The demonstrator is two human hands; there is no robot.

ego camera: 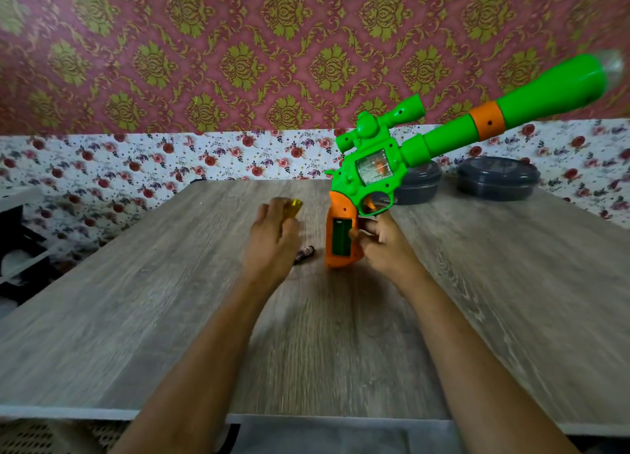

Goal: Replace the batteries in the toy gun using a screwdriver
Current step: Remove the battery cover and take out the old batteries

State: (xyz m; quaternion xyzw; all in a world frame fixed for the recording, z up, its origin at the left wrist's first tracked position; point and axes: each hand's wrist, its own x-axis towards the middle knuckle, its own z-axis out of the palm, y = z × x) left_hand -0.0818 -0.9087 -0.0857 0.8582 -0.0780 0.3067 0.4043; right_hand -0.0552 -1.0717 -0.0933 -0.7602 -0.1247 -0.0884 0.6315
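Note:
The green toy gun [422, 140] with an orange grip [341, 228] stands tilted, its barrel pointing up to the right. My right hand [385, 245] grips the orange grip from the right side, heel near the table. The battery compartment [341, 237] in the grip faces me, uncovered, with a green cell showing inside. My left hand [272, 235] is blurred, left of the grip, its fingers curled over the yellow screwdriver handle [294, 204]; the shaft is hidden. A dark battery [305, 253] lies on the table between my hand and the grip.
The wooden table [170, 300] runs to a flowered wall. Two dark round lidded containers [497, 177] [417, 184] stand at the back right, behind the gun. A dark shelf unit [17, 249] sits off the left edge.

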